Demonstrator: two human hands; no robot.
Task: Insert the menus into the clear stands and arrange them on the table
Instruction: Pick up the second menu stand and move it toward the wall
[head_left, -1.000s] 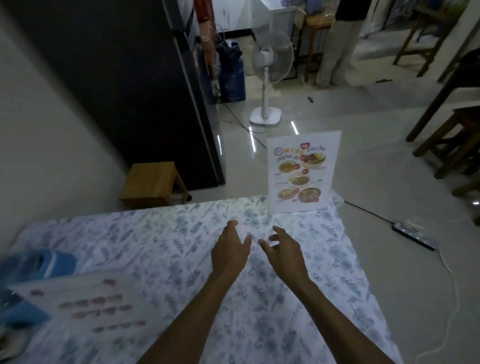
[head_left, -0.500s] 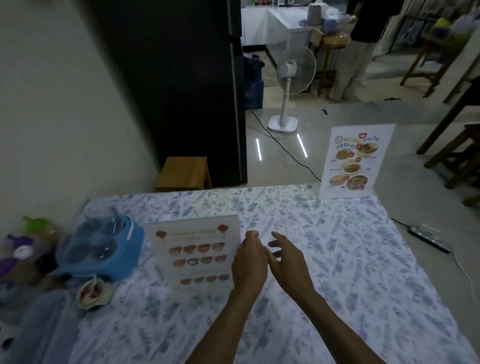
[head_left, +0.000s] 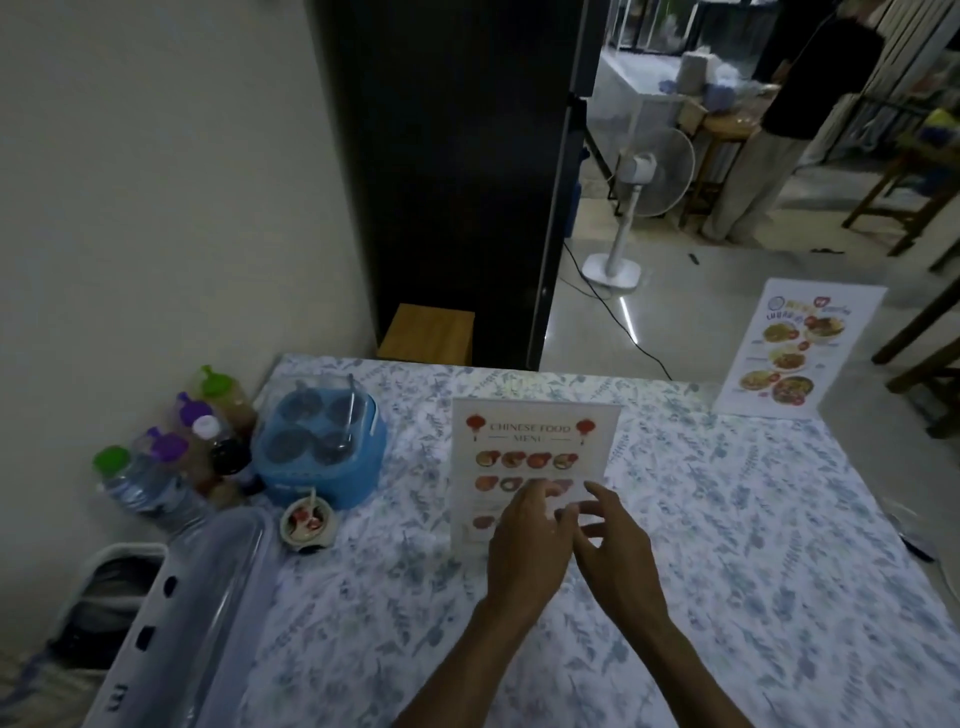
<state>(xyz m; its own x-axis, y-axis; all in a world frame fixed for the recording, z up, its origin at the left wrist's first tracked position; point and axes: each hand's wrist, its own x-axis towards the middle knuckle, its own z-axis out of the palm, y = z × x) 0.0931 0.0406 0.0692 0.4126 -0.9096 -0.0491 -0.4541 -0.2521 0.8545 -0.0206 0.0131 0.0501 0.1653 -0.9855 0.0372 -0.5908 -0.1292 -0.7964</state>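
Observation:
A Chinese food menu (head_left: 535, 447) stands upright in a clear stand in the middle of the floral table (head_left: 727, 519). My left hand (head_left: 527, 545) is in front of its lower right part, fingers spread and holding nothing. My right hand (head_left: 615, 551) hovers just right of it, fingers apart, also with nothing in it. Whether either hand touches the stand is unclear. A second menu with food photos (head_left: 795, 348) stands in its clear stand at the table's far right corner.
A blue condiment caddy (head_left: 324, 441), a small sauce bowl (head_left: 307, 522) and several bottles (head_left: 171, 457) crowd the table's left side. A clear plastic bin (head_left: 197, 597) sits at the near left. A black fridge (head_left: 457, 171), a wooden stool (head_left: 428, 332) and a standing fan (head_left: 644, 182) lie beyond.
The view has swung left, bringing the Chinese food menu to the centre. Both hands have moved forward to the menu's lower right part, my left hand now overlapping it.

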